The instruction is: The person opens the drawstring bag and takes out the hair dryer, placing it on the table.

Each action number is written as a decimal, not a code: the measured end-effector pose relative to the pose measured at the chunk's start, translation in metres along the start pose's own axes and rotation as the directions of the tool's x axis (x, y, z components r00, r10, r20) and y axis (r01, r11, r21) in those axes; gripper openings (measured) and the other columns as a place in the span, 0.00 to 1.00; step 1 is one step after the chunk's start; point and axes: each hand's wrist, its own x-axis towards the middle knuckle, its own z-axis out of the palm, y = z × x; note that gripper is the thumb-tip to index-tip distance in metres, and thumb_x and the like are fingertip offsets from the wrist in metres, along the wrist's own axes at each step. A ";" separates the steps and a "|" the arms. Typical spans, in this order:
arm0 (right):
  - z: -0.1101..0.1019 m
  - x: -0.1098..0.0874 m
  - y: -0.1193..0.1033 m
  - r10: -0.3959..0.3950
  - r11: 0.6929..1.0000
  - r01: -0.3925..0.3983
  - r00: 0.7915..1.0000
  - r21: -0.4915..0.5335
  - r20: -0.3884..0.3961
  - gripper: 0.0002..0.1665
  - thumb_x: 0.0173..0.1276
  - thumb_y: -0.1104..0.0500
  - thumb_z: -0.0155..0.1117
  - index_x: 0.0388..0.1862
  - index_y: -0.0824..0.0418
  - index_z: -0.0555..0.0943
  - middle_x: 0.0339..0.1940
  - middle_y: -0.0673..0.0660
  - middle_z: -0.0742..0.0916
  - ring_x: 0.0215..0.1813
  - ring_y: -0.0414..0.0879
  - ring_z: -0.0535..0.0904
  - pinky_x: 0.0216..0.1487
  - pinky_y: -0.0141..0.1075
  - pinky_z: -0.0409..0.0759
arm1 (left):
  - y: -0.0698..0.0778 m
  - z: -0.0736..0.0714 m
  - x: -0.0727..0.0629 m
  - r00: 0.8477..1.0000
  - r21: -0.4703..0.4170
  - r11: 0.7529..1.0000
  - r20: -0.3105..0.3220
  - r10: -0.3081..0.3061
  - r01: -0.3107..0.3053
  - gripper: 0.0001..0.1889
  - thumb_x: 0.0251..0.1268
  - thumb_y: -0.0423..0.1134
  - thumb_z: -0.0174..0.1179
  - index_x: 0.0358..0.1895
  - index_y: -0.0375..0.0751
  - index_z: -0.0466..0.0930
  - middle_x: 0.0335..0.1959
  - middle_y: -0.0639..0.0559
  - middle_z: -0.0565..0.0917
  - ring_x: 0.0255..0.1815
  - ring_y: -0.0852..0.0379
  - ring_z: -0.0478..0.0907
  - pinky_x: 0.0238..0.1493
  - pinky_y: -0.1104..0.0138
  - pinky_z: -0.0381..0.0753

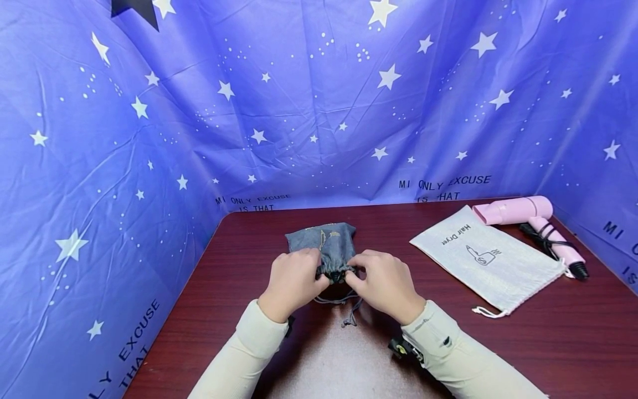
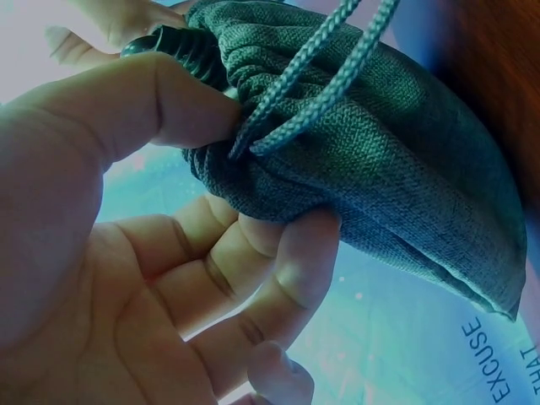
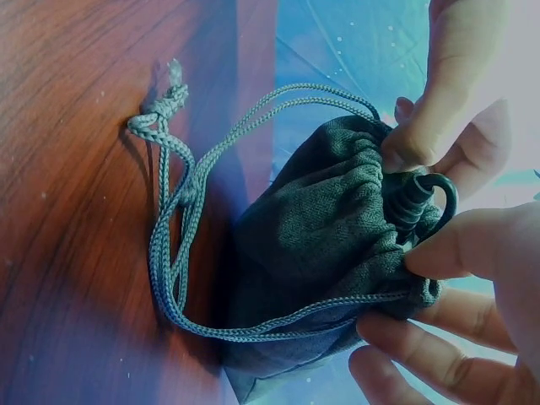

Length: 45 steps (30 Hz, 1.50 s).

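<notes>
A grey drawstring pouch (image 1: 301, 239) with a gold print lies near the middle of the table, its gathered mouth toward me. My left hand (image 1: 295, 275) pinches the left side of the mouth between thumb and fingers, as the left wrist view shows on the cloth (image 2: 363, 143). On the opposite side, my right hand (image 1: 386, 282) pinches the rim likewise. A black ribbed cord end (image 3: 411, 202) with a looped black cable pokes out between the hands. The knotted grey drawstring (image 3: 181, 228) trails onto the table. What else the pouch contains is hidden.
To the right lies a flat white drawstring bag (image 1: 478, 260) printed "Hair Dryer". Beside it, at the back right, rests a pink hair dryer (image 1: 518, 210), its black cord wound round the handle. A blue star-patterned cloth (image 1: 309, 111) hangs behind the dark red table (image 1: 239, 238).
</notes>
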 end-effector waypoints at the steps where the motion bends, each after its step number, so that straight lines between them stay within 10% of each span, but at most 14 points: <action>1: 0.000 0.000 0.000 0.001 1.000 -0.001 1.000 0.001 -0.001 0.07 0.57 0.50 0.72 0.36 0.44 0.91 0.29 0.40 0.85 0.22 0.37 0.72 0.18 0.37 0.68 | 0.000 0.000 0.000 1.000 -0.001 1.000 -0.001 0.000 0.000 0.18 0.48 0.48 0.74 0.23 0.50 0.70 0.18 0.60 0.71 0.21 0.54 0.78 0.21 0.59 0.73; 26: -0.004 0.003 0.006 0.015 1.000 -0.015 1.000 -0.003 -0.022 0.07 0.58 0.48 0.72 0.36 0.43 0.91 0.32 0.40 0.87 0.26 0.39 0.78 0.21 0.39 0.73 | -0.006 -0.003 0.000 0.999 -0.025 0.999 0.021 -0.034 0.034 0.18 0.47 0.45 0.70 0.20 0.52 0.65 0.17 0.61 0.66 0.15 0.60 0.63 0.16 0.65 0.58; 45: -0.004 0.004 0.011 0.045 0.999 -0.045 0.999 0.005 -0.011 0.08 0.58 0.49 0.72 0.37 0.44 0.91 0.32 0.40 0.87 0.26 0.39 0.75 0.21 0.38 0.71 | -0.010 -0.004 0.000 0.999 -0.010 0.999 0.020 -0.049 0.049 0.16 0.45 0.45 0.70 0.20 0.51 0.67 0.17 0.60 0.69 0.18 0.54 0.73 0.15 0.62 0.63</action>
